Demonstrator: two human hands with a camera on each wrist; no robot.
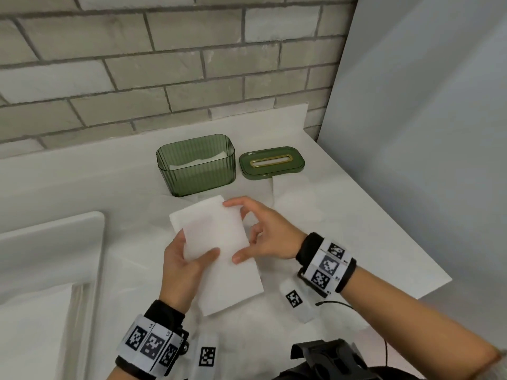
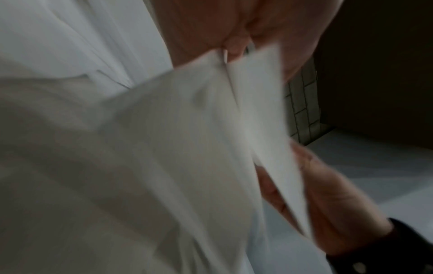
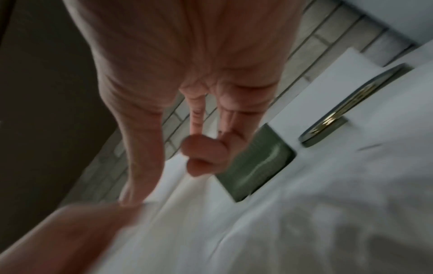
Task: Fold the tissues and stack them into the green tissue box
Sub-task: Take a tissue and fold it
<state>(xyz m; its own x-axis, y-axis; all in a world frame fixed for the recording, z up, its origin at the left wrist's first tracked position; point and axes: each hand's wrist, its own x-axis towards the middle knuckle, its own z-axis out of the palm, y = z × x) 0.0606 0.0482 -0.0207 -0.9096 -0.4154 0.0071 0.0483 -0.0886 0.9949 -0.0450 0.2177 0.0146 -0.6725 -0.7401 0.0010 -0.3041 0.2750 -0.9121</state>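
The green ribbed tissue box (image 1: 196, 164) stands open at the back of the white counter, with white tissue lying inside it. Its green lid (image 1: 271, 163) with a gold slot lies just to its right. In front of the box both hands hold up a white folded tissue (image 1: 214, 229). My left hand (image 1: 192, 256) grips its near left corner, thumb on top. My right hand (image 1: 238, 231) pinches its right edge between forefinger and thumb. The blurred wrist views show the tissue (image 2: 187, 148), the box (image 3: 257, 166) and the lid (image 3: 339, 111).
More flat tissues (image 1: 299, 207) lie on the counter right of the hands. A white basin (image 1: 55, 242) sits at the left. The brick wall runs behind, a grey panel rises on the right, and the counter edge (image 1: 411, 256) slants past my right wrist. Marker tags (image 1: 295, 298) lie near me.
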